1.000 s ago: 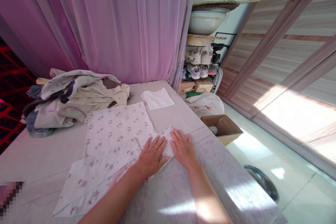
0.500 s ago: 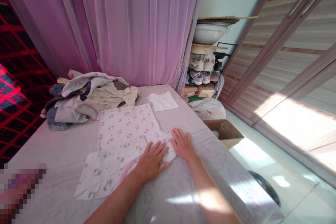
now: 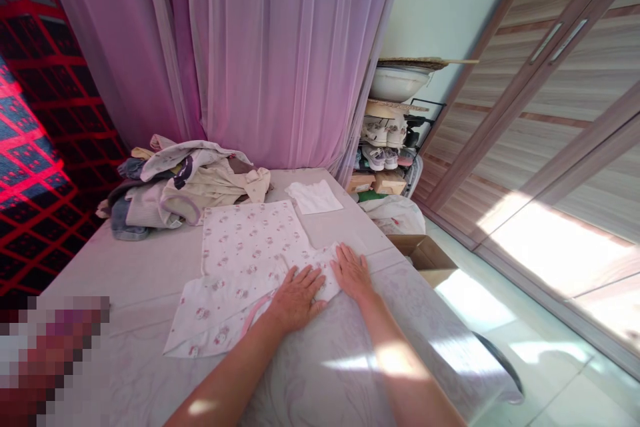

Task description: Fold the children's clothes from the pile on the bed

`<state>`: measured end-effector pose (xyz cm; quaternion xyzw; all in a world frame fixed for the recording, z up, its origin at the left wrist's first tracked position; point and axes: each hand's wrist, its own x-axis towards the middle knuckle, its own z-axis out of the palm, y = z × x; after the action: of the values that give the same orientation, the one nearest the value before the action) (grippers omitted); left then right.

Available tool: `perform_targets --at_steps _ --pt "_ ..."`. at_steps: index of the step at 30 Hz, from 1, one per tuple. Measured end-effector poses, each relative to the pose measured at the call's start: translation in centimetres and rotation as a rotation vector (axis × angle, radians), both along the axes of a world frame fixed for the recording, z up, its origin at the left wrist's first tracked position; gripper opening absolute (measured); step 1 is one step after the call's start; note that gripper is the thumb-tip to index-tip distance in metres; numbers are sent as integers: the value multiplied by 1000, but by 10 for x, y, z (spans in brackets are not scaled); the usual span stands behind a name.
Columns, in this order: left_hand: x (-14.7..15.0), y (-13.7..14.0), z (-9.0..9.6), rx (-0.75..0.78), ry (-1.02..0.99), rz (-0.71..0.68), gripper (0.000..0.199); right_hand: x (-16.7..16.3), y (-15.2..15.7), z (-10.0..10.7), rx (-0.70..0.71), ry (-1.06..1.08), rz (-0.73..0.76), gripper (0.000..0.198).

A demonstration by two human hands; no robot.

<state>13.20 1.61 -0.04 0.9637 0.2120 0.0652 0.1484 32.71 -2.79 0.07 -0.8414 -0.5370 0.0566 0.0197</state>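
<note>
Sleeve (image 3: 326, 260) of the white printed garment (image 3: 253, 233) lies flatter than a second ago, on the surface (image 3: 145, 273). Cardboard box (image 3: 438, 276) beside it stands open, contents mostly hidden; white basin (image 3: 397, 85) beyond, under a woven fan (image 3: 413, 63). Left hand (image 3: 299, 297), fingers flat, slightly spread, rests on the sleeve; right hand (image 3: 353, 272), likewise flat, touches its end.

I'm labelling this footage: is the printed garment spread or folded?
Spread: the printed garment lies flat, its sleeves extending to both sides, with left hand and right hand at one sleeve.
</note>
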Motion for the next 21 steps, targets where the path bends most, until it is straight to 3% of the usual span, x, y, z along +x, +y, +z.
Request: perform_targets --at_steps 6,9,11,16,21 --pt "-2 -3 -2 3 7 -13 61 -4 -9 1 6 -20 -66 54" --pt "-22 0 -3 74 -8 2 60 -5 -9 0 24 -33 -68 53" --pt "-46 7 -3 137 -27 81 58 -4 -9 -1 35 -45 -69 53" --pt "-117 32 -7 220 13 426 57 -4 -10 -6 64 -72 -61 51" --pt "-139 35 -12 252 63 524 60 -3 -11 -9 95 -88 -62 49"
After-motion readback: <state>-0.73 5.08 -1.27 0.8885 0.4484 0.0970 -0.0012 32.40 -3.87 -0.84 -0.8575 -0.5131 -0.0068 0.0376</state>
